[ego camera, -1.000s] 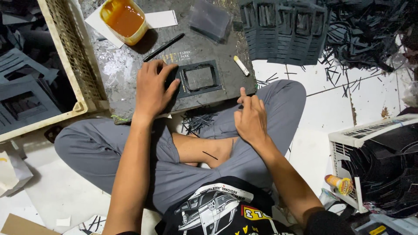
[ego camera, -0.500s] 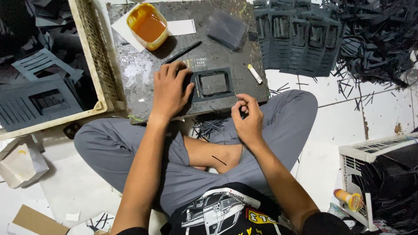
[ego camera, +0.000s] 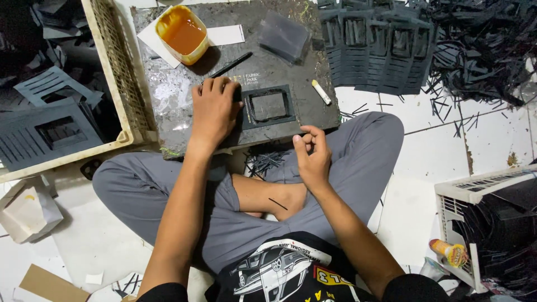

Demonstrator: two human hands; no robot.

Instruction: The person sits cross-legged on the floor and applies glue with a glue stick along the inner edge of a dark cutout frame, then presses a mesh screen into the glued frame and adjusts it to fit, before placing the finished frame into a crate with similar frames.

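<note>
While the left hand [ego camera: 214, 111] lay flat with its fingers [ego camera: 219, 87] pressed close together, palm down on the board [ego camera: 184, 126], its fingertips pointed away from the body and its thumb side touched the left edge of the dark frame [ego camera: 268, 107]. That frame, a flat rectangular piece with an open window, sat on the board just right of the left hand, its longer side running across the board from left to right. The right hand [ego camera: 313, 158] hovered nearer the body, at the board's front edge and below the frame's right corner, apart from it; its fingers [ego camera: 306, 141] were curled in, thumb and forefinger drawn together as if nipping something too small to make out. So the left hand was the nearer one, already against the frame, and the frame lay up and slightly left from the right fingers. Further out, a black pen [ego camera: 230, 64] lay slanted beyond the left fingertips, a tub of amber glue [ego camera: 182, 33] stood past it, and a white stick [ego camera: 321, 91] rested right of the frame.
</note>
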